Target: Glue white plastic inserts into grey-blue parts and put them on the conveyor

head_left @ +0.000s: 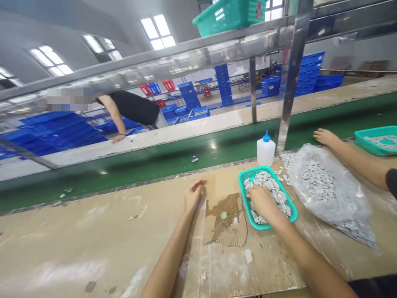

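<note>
My right hand (263,201) reaches into a small teal basket (293,210) filled with several small grey-white plastic parts (276,188); its fingers curl down into the parts, and what they grip is hidden. My left hand (192,196) rests on the brown cardboard-covered worktable (93,231), fingers closed together, nothing visible in it. Between my hands lies a torn patch of cardboard with a small round blob (223,215) on it. A white squeeze bottle with a blue cap (266,150) stands just behind the basket.
A clear plastic bag of grey parts (325,186) lies right of the basket. Another person's hand (324,136) rests at the far right near a second teal basket (376,140). A green conveyor belt (155,159) runs behind the table; a person in black leans beyond it.
</note>
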Demonstrator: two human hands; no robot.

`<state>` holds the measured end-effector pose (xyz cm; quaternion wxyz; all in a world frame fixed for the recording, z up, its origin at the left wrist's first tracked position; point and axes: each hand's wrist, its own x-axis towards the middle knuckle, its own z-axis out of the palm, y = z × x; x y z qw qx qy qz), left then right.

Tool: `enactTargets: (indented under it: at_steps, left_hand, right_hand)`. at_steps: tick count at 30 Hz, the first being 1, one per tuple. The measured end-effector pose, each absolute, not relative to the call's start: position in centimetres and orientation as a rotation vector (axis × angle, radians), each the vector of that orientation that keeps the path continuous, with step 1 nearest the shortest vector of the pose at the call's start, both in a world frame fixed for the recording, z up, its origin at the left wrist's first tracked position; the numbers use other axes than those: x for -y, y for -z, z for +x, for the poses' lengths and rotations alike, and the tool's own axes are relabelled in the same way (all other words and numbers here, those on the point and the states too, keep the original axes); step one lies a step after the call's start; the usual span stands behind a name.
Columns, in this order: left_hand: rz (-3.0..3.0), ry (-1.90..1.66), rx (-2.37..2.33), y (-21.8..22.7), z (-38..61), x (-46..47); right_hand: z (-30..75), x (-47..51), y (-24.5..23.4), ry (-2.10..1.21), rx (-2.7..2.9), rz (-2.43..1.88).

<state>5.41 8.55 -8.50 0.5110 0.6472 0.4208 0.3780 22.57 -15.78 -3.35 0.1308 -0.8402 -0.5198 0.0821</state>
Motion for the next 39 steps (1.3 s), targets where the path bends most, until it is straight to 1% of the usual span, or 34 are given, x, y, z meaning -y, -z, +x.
enactTargets:
  at_steps: [5,12,15,21,26,30,34,39]
  left_hand:
    - [1.443,-1.004,-0.986,9.0,5.1,-8.9]
    - [1.114,-1.094,-0.857,9.5,4.8,-9.1]
    - [1.002,-1.108,-0.797,9.6,4.8,-9.1]
    - [0.873,-1.093,-0.733,9.3,4.6,-9.0]
    - [0.814,-1.069,-0.704,9.0,4.1,-9.2]
    - [0.799,-1.049,-0.687,8.8,4.1,-9.1]
    - [0.793,-1.032,-0.681,8.7,4.1,-9.2]
    - [0.789,-1.027,-0.677,8.6,3.9,-9.2]
  right_hand:
    - [22.4,15.8,3.7,-0.186,1.496,-2.46]
    - [22.9,15.4,5.2,-0.104,1.614,-2.505]
    - [23.6,15.4,6.5,-0.03,1.681,-2.477]
    - [24.6,15.7,8.3,-0.073,1.677,-2.474]
    - [24.3,16.2,8.1,0.085,1.754,-2.481]
    - [24.3,16.8,7.8,0.065,1.666,-2.574]
    - [24.9,16.9,8.3,-0.033,1.57,-2.558]
    - [25.0,16.7,8.3,-0.007,1.396,-2.499]
